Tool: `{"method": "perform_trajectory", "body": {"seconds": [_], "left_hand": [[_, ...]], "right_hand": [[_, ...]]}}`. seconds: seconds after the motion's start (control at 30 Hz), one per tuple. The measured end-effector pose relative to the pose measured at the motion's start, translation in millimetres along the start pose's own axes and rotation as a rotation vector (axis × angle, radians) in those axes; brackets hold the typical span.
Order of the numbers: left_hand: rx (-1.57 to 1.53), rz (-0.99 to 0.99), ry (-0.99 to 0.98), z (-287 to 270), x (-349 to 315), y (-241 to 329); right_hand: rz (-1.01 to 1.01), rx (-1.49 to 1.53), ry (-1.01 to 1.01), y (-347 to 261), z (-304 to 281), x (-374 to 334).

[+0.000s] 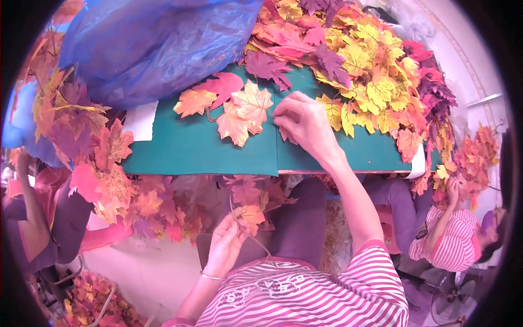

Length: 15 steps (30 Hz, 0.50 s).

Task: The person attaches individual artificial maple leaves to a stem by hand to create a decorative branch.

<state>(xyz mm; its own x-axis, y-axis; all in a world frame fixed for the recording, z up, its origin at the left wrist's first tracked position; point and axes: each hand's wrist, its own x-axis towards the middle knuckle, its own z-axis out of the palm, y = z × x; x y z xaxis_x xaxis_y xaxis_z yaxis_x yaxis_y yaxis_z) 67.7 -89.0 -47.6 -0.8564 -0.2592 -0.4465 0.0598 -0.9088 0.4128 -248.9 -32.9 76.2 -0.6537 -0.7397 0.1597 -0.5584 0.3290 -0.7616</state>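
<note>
My left hand (pixel 226 240) is low in front of my body, its fingers pinched round a thin brown garland stem (pixel 256 243). Beside those fingers is an orange artificial leaf (pixel 252 215). Over the green tabletop (pixel 218 155), my right hand (pixel 306 124) has its fingers closed together, with a small pinkish-orange artificial leaf (pixel 287 135) showing just under the fingertips. To the left of that hand lies a cluster of pale orange leaves (pixel 239 117), with a red leaf (pixel 222 87) behind it.
A big heap of yellow, red and purple leaves (pixel 376 71) covers the table's far right. A blue plastic bag (pixel 158 49) bulges at the far left. Leaf garlands (pixel 114 180) hang along the left and front edges. Other people (pixel 449 234) sit at right and left.
</note>
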Motion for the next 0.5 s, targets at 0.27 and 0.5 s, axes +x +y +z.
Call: {"method": "perform_trajectory", "body": {"seconds": [0.27,0.5], "left_hand": [[0.183,0.075,0.017,10,1,0],[0.192,-0.004,0.095,17,1,-6]], "right_hand": [[-0.582,-0.375,0.481,-18,-20,6],[-0.529,-0.231,-0.185,-54,-6,-89]]}}
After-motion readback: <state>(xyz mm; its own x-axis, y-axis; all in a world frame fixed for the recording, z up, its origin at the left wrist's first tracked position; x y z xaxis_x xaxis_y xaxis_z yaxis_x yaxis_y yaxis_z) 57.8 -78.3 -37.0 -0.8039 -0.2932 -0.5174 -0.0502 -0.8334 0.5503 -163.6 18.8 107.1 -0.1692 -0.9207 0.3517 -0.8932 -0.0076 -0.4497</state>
